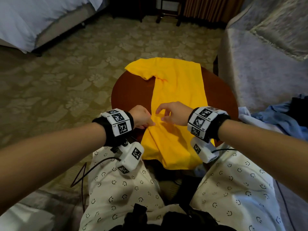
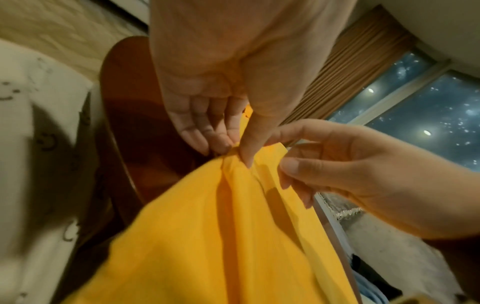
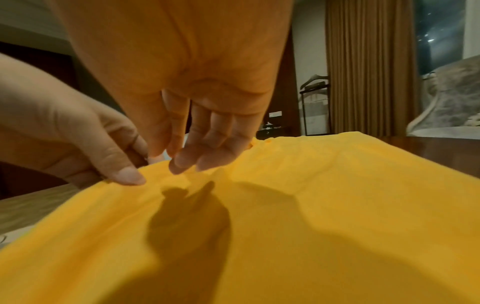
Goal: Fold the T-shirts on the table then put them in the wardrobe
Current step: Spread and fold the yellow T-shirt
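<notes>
A yellow T-shirt (image 1: 180, 90) lies lengthwise on a round brown table (image 1: 130, 90), one sleeve spread at the far left and its near hem hanging over the edge toward my lap. My left hand (image 1: 150, 124) pinches the shirt's left edge at mid-length; the left wrist view shows thumb and fingertips (image 2: 241, 158) clamped on a raised ridge of cloth (image 2: 207, 236). My right hand (image 1: 160, 116) hovers just right of that pinch. Its fingers (image 3: 182, 164) are loosely bent just above the fabric (image 3: 311, 205), holding nothing.
A bed (image 1: 33, 19) stands at the far left and a grey-covered armchair (image 1: 266, 64) on the right. Blue and white clothes (image 1: 283, 117) lie heaped beside the table on the right. Patterned carpet (image 1: 66, 72) surrounds the table. Cables (image 1: 86, 172) hang by my left knee.
</notes>
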Demonstrator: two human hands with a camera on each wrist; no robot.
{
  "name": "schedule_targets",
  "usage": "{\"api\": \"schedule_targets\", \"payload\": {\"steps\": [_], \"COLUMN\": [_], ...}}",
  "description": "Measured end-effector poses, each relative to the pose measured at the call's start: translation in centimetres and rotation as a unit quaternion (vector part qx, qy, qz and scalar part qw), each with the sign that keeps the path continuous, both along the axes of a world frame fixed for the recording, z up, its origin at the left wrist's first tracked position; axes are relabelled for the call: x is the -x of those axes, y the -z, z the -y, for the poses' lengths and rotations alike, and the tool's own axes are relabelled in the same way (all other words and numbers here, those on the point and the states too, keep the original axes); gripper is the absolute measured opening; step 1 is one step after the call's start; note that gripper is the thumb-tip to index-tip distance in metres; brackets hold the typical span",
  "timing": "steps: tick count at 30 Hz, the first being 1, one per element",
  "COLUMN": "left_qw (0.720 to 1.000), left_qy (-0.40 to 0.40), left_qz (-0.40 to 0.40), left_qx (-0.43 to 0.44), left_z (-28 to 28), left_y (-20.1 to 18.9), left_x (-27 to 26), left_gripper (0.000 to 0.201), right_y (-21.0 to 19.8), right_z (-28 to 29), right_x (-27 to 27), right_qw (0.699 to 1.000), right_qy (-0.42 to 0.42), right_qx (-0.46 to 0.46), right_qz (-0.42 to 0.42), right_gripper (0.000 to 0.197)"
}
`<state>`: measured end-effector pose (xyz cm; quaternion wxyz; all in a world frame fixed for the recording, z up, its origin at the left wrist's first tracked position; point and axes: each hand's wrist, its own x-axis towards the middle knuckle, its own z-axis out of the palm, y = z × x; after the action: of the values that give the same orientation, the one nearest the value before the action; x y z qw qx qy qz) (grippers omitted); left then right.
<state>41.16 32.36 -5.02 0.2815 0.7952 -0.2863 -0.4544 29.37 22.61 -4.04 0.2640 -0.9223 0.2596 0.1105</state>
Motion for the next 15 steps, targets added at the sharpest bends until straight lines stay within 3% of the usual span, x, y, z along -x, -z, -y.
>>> {"api": "schedule_targets", "payload": {"steps": [4,7,11,13,15], "left_qw": [1.0,1.0,0.999,0.999,0.998], "left_qy": [0.009,0.012,0.034,0.043,0.051], "left_qz": [-0.026,0.007,0.013,-0.009,-0.041], "left_qx": [-0.01,-0.008,-0.005,-0.004,-0.011], "left_z": [-0.6,-1.1,-1.6,-1.7,-1.8], "left_y": [0.1,0.2,0.3,0.2,0.1], "left_x": [-0.8,-1.5,-2.2,-2.1,-1.8], "left_gripper": [0.025,0.022,0.02,0.016,0.011], "right_y": [0.7,1.0,2.4,3.1,2.9], "right_z": [-1.2,-1.9,-2.9,-3.2,-2.8], "right_x": [-1.5,-1.9,-2.2,-2.4,-2.3], "right_qw": [0.999,0.998,0.984,0.986,0.992], "right_qy": [-0.049,-0.052,-0.088,-0.072,-0.024], "right_qx": [0.006,0.009,0.075,0.046,-0.038], "right_qz": [-0.015,-0.023,-0.132,-0.144,-0.121], "right_gripper": [0.032,0.04,0.035,0.024,0.031]}}
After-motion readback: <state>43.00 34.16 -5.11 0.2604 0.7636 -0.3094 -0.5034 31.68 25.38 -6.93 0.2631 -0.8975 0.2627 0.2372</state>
